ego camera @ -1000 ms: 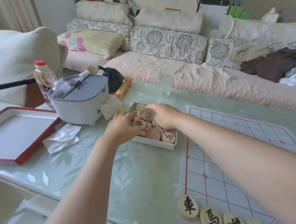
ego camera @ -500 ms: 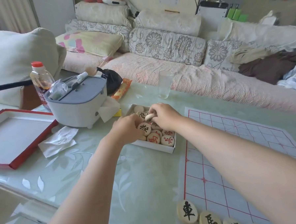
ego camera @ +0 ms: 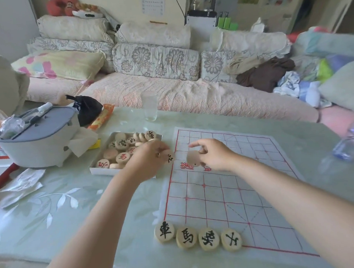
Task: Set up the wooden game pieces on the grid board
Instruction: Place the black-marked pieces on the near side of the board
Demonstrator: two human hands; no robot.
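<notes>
**Two wooden xiangqi discs in hand between box and grid board.**

The right hand [ego camera: 213, 155] pinches a pale disc [ego camera: 193, 158] by its rim over the middle band of the paper grid board [ego camera: 226, 192]. The left hand [ego camera: 150, 163] grips a black-lettered disc [ego camera: 170, 157] at the board's left edge, just beside the white box [ego camera: 104, 171] of loose pieces. The discs are judged light, rigid and smooth, best taken edge-on between thumb and forefinger. A row of four black-lettered pieces [ego camera: 208, 239] lies along the near edge, touching one another. The sheet looks thin and easily shifted. Most intersections are free. A glass tumbler [ego camera: 149, 106] and a blurred plastic bottle [ego camera: 353, 141] stand off the sheet.
</notes>
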